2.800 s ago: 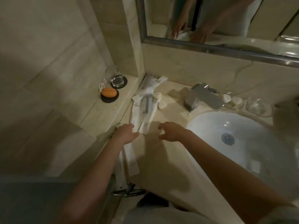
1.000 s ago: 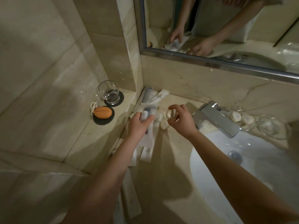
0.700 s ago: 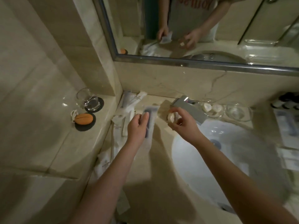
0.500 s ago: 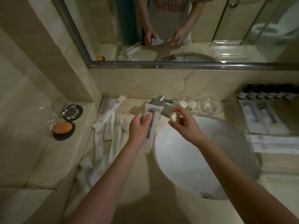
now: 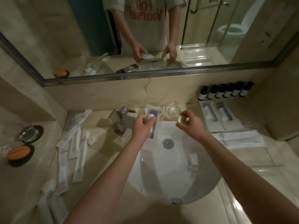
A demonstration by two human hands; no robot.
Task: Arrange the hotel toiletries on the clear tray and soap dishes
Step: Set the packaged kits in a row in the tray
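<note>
My left hand (image 5: 142,126) grips a long white toiletry packet (image 5: 153,122) with a dark item inside, held over the back of the sink. My right hand (image 5: 190,125) pinches a small round wrapped soap (image 5: 180,119) just in front of a clear glass soap dish (image 5: 172,109) on the counter behind the basin. The clear tray (image 5: 242,126) lies on the right counter with two packets (image 5: 216,113) in it. Several white packets (image 5: 72,143) lie scattered on the left counter.
A chrome faucet (image 5: 122,118) stands left of my left hand. The white basin (image 5: 169,167) fills the middle. Several small dark bottles (image 5: 224,92) line the back right wall. A glass (image 5: 27,133) and an orange object (image 5: 18,152) sit on black coasters at far left.
Both hands picked up items from the left counter and carried them right, over the sink. The view swung right, bringing the tray and bottles into sight.
</note>
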